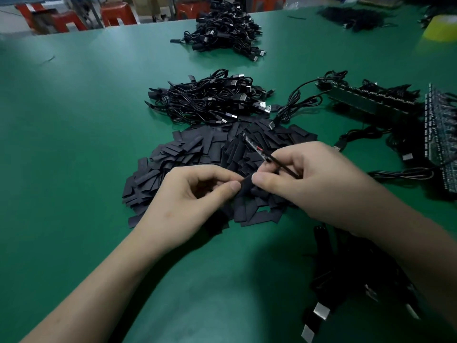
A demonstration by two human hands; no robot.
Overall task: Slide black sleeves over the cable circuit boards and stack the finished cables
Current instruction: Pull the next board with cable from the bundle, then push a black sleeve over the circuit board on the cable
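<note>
Though half-hidden, sleeve between thumbs.

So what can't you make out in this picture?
In the head view:
sleeve pinched by left hand and right hand: thumbs cover most of it;
cables at bottom right: deep shadow, right forearm across them;
circuit boards: cut off by the right edge;
yellow object, top right: blurred, cut off.

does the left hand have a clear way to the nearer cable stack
Probably yes: only the flat sleeve pile lies between the left hand and the cable stack, though it pinches a sleeve.
</note>
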